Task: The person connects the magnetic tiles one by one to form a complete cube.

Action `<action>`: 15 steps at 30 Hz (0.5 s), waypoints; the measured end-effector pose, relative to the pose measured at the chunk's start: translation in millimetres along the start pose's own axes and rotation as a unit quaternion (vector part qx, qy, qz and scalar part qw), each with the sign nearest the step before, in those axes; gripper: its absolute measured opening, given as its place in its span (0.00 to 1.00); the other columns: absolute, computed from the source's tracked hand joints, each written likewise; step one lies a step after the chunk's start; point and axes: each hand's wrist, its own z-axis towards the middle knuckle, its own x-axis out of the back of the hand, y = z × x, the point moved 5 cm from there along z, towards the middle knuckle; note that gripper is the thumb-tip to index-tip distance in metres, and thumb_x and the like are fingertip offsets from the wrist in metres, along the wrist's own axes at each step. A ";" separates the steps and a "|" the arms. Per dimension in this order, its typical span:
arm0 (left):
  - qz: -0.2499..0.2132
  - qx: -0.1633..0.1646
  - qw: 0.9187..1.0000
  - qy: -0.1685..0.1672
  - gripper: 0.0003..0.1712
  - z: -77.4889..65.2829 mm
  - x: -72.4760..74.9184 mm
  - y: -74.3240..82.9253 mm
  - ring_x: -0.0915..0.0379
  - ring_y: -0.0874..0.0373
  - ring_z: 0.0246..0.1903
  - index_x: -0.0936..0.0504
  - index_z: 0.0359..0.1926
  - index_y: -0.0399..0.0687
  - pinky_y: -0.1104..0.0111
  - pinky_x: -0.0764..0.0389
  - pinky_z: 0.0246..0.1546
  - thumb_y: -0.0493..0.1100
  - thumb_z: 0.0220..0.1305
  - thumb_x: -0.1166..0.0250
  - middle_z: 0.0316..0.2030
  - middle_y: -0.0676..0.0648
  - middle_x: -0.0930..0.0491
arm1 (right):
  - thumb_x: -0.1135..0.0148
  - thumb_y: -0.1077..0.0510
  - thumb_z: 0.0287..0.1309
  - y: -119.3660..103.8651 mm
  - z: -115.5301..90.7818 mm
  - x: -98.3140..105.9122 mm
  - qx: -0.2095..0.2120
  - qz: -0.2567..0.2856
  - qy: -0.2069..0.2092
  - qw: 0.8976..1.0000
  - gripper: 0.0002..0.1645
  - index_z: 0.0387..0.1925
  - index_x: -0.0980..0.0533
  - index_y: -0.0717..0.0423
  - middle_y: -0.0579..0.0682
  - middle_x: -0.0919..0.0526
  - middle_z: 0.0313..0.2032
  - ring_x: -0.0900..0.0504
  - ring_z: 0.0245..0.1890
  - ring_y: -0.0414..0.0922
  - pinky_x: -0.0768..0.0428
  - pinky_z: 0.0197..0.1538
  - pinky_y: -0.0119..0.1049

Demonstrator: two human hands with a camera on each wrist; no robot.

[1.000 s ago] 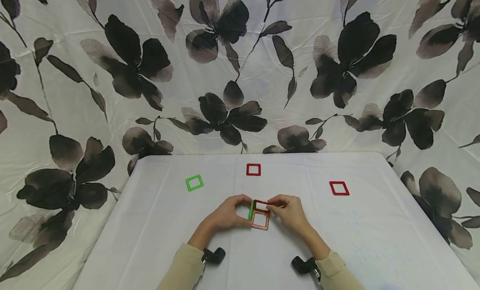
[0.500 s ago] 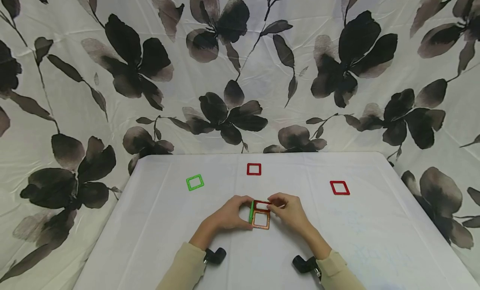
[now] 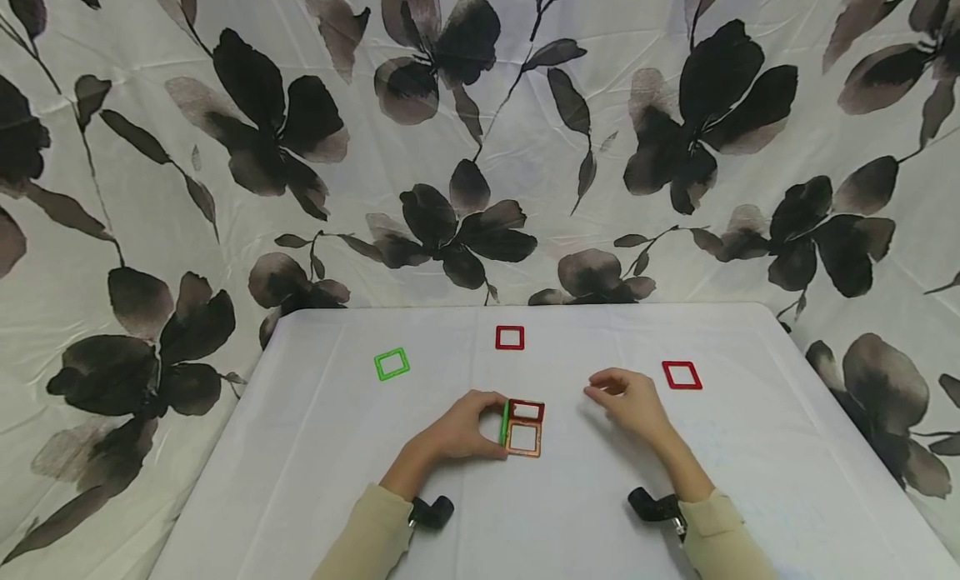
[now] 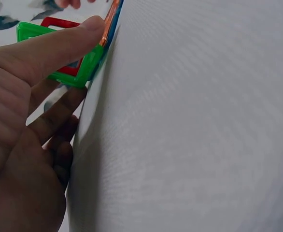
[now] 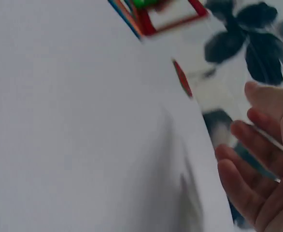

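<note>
Magnetic tiles with square frames stand joined on the white table. A green tile (image 4: 28, 32) stands on edge, pinched between the thumb and fingers of my left hand (image 3: 457, 428). Behind the flat orange tile (image 3: 524, 454) a red tile (image 3: 542, 412) stands upright, meeting the green one at a corner. A blue edge shows beneath the orange frame in the left wrist view. My right hand (image 3: 633, 403) is held above the table to the right of the tiles, holding nothing, its fingers loosely bent in the right wrist view.
Three single tiles lie flat farther back on the table (image 3: 585, 513): a green tile (image 3: 378, 370) at left, a red tile (image 3: 510, 347) in the middle and another red tile (image 3: 684, 387) at right. A floral cloth (image 3: 570, 172) hangs behind the table's far edge.
My right hand has let go of the upright red tile and moved away to the right. The left hand keeps its pinch on the green tile, and the joined tiles stay in place.
</note>
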 end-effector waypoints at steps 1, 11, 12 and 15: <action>-0.001 0.000 1.000 0.000 0.40 0.2 -0.1 -0.2 0.35 0.60 0.56 0.23 0.57 0.52 0.60 0.33 0.60 0.49 0.41 0.18 0.51 0.59 0.26 | 0.29 0.57 0.55 6.3 1.6 11.1 -0.007 -0.016 0.011 1.000 0.12 0.40 0.16 0.60 0.49 0.14 0.34 0.17 0.32 0.45 0.21 0.29 0.34; -0.010 0.008 1.000 -0.007 0.40 -0.4 -1.9 -1.5 0.36 0.58 0.58 0.24 0.58 0.51 0.59 0.35 0.61 0.49 0.42 0.18 0.53 0.58 0.26 | 0.36 0.55 0.62 66.2 -6.4 94.8 -0.114 -0.063 0.090 0.987 0.17 0.43 0.19 0.67 0.58 0.15 0.32 0.17 0.24 0.45 0.24 0.22 0.31; -0.011 0.009 1.000 -0.006 0.40 -0.3 -1.6 -1.7 0.36 0.58 0.58 0.24 0.58 0.51 0.59 0.35 0.61 0.49 0.42 0.18 0.53 0.59 0.26 | 0.37 0.55 0.63 69.4 -7.8 99.2 -0.125 -0.058 0.097 0.986 0.17 0.44 0.19 0.67 0.58 0.15 0.32 0.17 0.23 0.44 0.24 0.22 0.31; -0.011 0.011 1.000 -0.005 0.39 0.2 -1.0 -2.6 0.35 0.58 0.58 0.23 0.57 0.51 0.60 0.34 0.61 0.48 0.42 0.19 0.52 0.58 0.26 | 0.37 0.54 0.63 78.6 -11.9 109.9 -0.157 -0.065 0.127 0.977 0.19 0.44 0.19 0.67 0.59 0.15 0.32 0.18 0.23 0.45 0.25 0.21 0.31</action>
